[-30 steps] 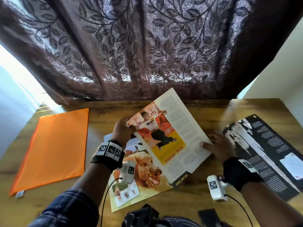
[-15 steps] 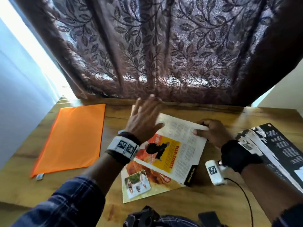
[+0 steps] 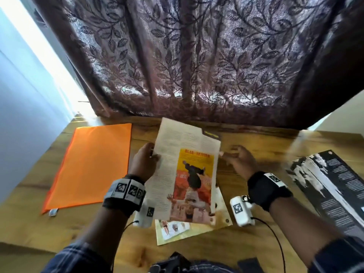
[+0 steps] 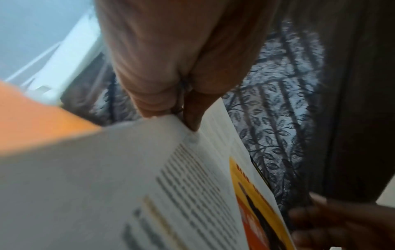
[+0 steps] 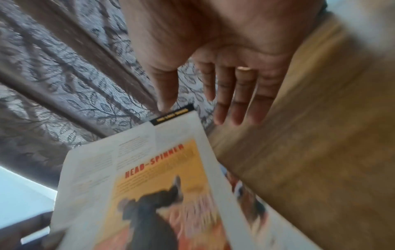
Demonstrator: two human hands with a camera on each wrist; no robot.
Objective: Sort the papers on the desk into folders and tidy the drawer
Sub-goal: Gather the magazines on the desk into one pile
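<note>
From the head camera, the magazine page is held raised above the wooden desk, pinched at its left edge by the left hand; the right hand is seen just beside the right edge, fingers loose, contact not clear. An orange folder is laid flat to the left, a black brochure to the right.

Left wrist view: the sheet's edge is gripped between thumb and fingers.

Right wrist view: straight fingers are spread, nothing grasped, the "HEAD-SPINNER" page just below.
</note>
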